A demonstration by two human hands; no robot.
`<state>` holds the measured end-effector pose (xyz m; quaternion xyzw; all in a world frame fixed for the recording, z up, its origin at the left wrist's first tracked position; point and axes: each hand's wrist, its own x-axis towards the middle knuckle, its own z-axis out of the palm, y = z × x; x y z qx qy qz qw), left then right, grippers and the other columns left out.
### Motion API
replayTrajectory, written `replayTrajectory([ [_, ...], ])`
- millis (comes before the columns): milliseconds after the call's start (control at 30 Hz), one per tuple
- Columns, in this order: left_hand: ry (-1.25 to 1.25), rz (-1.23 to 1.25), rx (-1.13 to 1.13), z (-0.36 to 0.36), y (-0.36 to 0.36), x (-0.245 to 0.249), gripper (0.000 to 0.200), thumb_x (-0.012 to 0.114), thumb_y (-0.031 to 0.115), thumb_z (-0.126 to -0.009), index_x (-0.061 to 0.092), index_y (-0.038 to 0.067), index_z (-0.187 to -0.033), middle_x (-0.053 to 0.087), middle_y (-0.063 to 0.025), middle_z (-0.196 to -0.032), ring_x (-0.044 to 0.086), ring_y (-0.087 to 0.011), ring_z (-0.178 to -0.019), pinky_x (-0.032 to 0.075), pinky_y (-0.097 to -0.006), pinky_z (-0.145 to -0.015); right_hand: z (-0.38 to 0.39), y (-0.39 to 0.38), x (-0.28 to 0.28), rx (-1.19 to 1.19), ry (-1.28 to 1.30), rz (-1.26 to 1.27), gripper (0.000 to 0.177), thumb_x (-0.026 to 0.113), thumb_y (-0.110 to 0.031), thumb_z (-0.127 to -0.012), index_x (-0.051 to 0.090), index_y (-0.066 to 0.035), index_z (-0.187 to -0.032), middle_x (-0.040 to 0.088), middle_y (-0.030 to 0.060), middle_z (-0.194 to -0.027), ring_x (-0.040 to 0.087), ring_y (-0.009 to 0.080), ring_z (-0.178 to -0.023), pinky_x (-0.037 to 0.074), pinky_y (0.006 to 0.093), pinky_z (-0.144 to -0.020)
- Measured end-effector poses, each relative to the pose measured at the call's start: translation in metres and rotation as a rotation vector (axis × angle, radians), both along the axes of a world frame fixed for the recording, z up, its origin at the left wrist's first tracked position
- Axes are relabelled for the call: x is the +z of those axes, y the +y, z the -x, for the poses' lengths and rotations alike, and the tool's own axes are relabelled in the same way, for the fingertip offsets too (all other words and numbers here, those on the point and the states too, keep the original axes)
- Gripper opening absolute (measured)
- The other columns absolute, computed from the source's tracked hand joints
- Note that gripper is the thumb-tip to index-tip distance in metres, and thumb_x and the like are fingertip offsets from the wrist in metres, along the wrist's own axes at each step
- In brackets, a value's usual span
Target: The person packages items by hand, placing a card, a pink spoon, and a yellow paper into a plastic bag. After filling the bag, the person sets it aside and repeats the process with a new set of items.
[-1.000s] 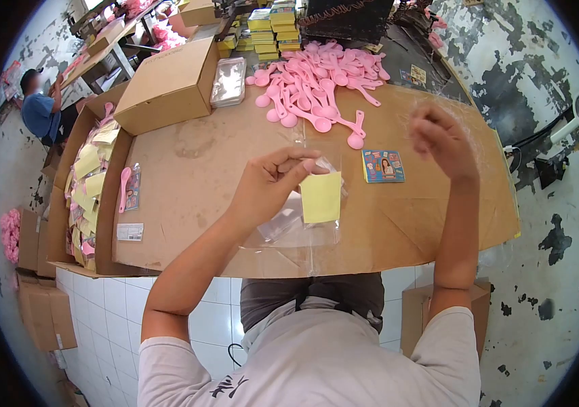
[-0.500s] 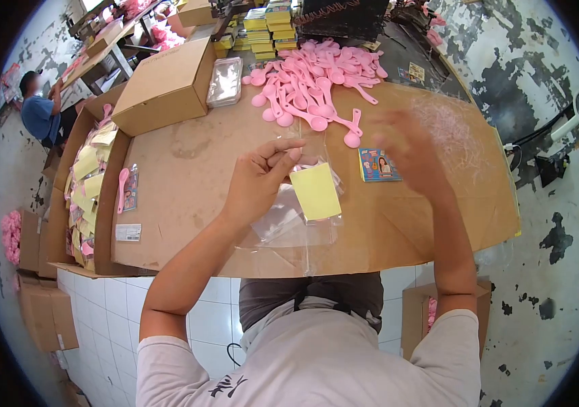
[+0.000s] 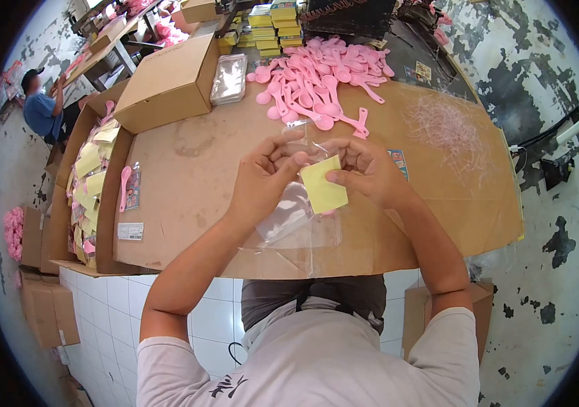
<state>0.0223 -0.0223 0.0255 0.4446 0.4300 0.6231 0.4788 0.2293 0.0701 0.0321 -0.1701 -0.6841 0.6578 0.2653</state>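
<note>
A yellow card (image 3: pixel 325 186) in a clear plastic bag hangs between my two hands above the cardboard sheet. My left hand (image 3: pixel 266 173) pinches the bag near the card's upper left corner. The thumb of my right hand (image 3: pixel 371 173) presses on the card's right side, its fingers curled behind. A bit of pink shows under the card's lower edge. Below lie clear plastic bags (image 3: pixel 289 216). Partly covered by my right hand is a blue printed card (image 3: pixel 398 163). Beyond my hands rests a heap of pink spoons (image 3: pixel 316 81).
On the left stands an open box (image 3: pixel 104 224) of packed yellow cards, near a single pink spoon (image 3: pixel 125 188). A closed carton (image 3: pixel 167 85) and a stack of plastic bags (image 3: pixel 228 78) stand behind. Clear strands (image 3: pixel 445 129) lie right. A person (image 3: pixel 44 108) sits far left.
My right hand has come in from the right and now grips the yellow card's right side. The card has shifted slightly right and tilted. The view has shifted a little.
</note>
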Motion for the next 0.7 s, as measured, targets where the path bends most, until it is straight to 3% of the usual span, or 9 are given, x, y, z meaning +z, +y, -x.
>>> replayTrajectory([
  [133,0.002,0.134,-0.161,0.003,-0.001,0.002,0.033,0.064,0.021,-0.105,0.066,0.001,-0.131,0.076,-0.0073,-0.108,0.071,-0.0138,-0.096,0.058,-0.0303,-0.085,-0.005,-0.001,-0.001,-0.057,-0.003,0.014,0.037,0.069,-0.003,-0.097,0.059,0.001,-0.132,0.072,0.0074,-0.112,0.07,0.0131,-0.1,0.057,0.0288,-0.087],
  [233,0.144,0.108,-0.15,0.004,0.002,-0.008,0.03,0.066,0.019,-0.104,0.069,0.0,-0.127,0.076,-0.0072,-0.104,0.071,-0.0121,-0.092,0.057,-0.0291,-0.083,-0.007,-0.006,0.002,-0.157,-0.043,0.073,0.029,0.069,-0.006,-0.098,0.063,0.002,-0.126,0.073,0.0065,-0.109,0.07,0.0115,-0.095,0.057,0.0275,-0.084],
  [433,0.145,0.067,-0.048,-0.001,0.0,-0.01,0.027,0.07,0.017,-0.101,0.073,-0.001,-0.121,0.077,-0.0068,-0.097,0.07,-0.0101,-0.086,0.057,-0.0277,-0.078,-0.013,0.004,-0.006,-0.228,-0.077,0.066,0.016,0.07,-0.006,-0.098,0.071,0.002,-0.111,0.074,0.004,-0.101,0.069,0.0099,-0.09,0.055,0.0252,-0.08],
  [700,0.177,-0.034,-0.122,0.005,0.0,-0.011,0.026,0.068,0.013,-0.102,0.073,-0.004,-0.121,0.077,-0.0087,-0.105,0.071,-0.0121,-0.088,0.059,-0.029,-0.081,-0.019,0.011,-0.011,-0.205,0.006,-0.03,0.014,0.068,-0.004,-0.097,0.074,0.002,-0.109,0.075,0.0041,-0.1,0.068,0.0104,-0.093,0.055,0.0271,-0.084],
])
